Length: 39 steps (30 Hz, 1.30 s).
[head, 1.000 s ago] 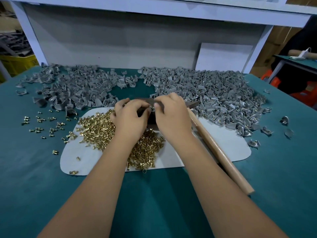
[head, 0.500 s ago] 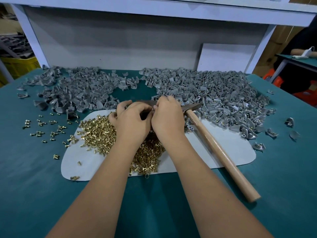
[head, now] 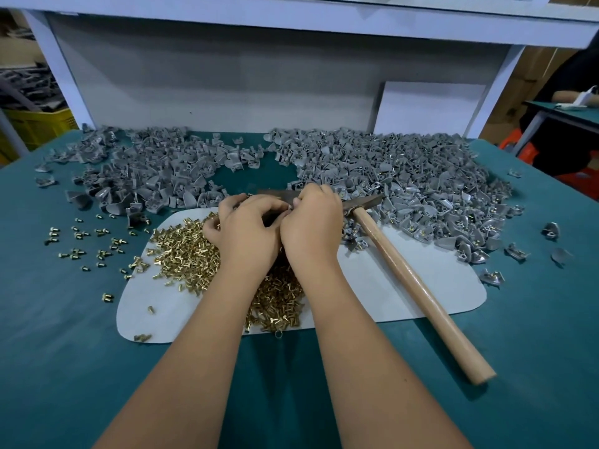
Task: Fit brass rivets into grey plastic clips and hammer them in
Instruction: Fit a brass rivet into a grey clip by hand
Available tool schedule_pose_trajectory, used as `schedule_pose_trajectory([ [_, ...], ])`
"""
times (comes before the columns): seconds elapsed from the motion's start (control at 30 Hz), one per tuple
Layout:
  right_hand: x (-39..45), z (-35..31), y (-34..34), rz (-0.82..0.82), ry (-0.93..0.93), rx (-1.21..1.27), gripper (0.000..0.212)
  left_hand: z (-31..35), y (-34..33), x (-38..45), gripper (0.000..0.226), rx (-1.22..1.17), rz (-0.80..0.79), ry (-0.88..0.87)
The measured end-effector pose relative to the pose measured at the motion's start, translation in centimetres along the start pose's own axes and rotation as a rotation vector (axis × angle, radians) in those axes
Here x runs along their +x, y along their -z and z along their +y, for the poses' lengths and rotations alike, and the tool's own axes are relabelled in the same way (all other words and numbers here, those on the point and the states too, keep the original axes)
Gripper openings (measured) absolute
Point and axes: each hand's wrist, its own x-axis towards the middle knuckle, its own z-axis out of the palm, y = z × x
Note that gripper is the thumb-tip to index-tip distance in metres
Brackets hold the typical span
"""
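I see my left hand (head: pixel 249 236) and right hand (head: pixel 312 223) curled, fingertips pressed together — what they pinch I cannot tell — above the brass rivets (head: pixel 188 257); grey plastic clips (head: pixel 405 183) heaped behind, hammer (head: pixel 418 286) beside.

Illumination is even and diffuse, from overhead. Shadows are soft and short, falling beneath the forearms and beside the hammer handle (head: pixel 418 293). No strong glare. Wide-angle distortion bows the table (head: pixel 64 367) edges and the shelf (head: pixel 291 17). Corners are slightly soft.
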Motion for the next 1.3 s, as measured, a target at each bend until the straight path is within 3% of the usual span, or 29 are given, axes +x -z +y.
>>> schedule_pose_trajectory([
  [0.2, 0.9, -0.4, 0.8, -0.122, -0.009, -0.061, 0.003, -0.2, -0.2, -0.1, 0.017, -0.011, 0.011, -0.023],
  [0.3, 1.5, -0.5, 1.0, -0.184, 0.002, -0.129, 0.018, -0.2, -0.3, -0.1, 0.015, 0.036, 0.048, -0.038],
  [0.47, 1.9, -0.5, 1.3, -0.238, 0.011, -0.158, 0.021, -0.2, -0.3, -0.2, 0.013, 0.067, 0.057, -0.046],
  [0.57, 1.4, 0.2, 1.1, -0.188, 0.035, -0.067, 0.008, 0.0, -0.4, -0.4, 0.009, 0.101, 0.089, -0.024],
  [0.73, 0.6, 1.0, 0.6, -0.092, 0.043, 0.047, 0.008, 0.0, -0.6, -0.4, 0.01, 0.143, 0.078, -0.022],
  [1.0, 0.7, 2.0, 4.1, -0.198, -0.006, 0.224, 0.02, -0.1, -0.2, -0.1, 0.006, 0.066, 0.01, 0.012],
  [1.07, 0.5, 3.2, 5.9, -0.086, -0.044, 0.087, 0.019, -0.1, -0.2, 0.0, 0.012, 0.046, -0.001, 0.03],
  [1.13, -0.1, 5.2, 7.8, 0.002, -0.053, -0.244, 0.02, 0.0, -0.3, 0.0, 0.018, 0.034, -0.017, 0.034],
  [1.2, -0.9, 7.1, 9.1, -0.11, -0.135, -0.521, 0.035, 0.0, -0.4, 0.0, 0.015, 0.047, -0.026, 0.021],
  [1.3, -1.6, 8.2, 9.5, -0.292, -0.237, -0.597, 0.039, -0.2, -0.6, 0.1, 0.007, 0.103, -0.021, -0.012],
])
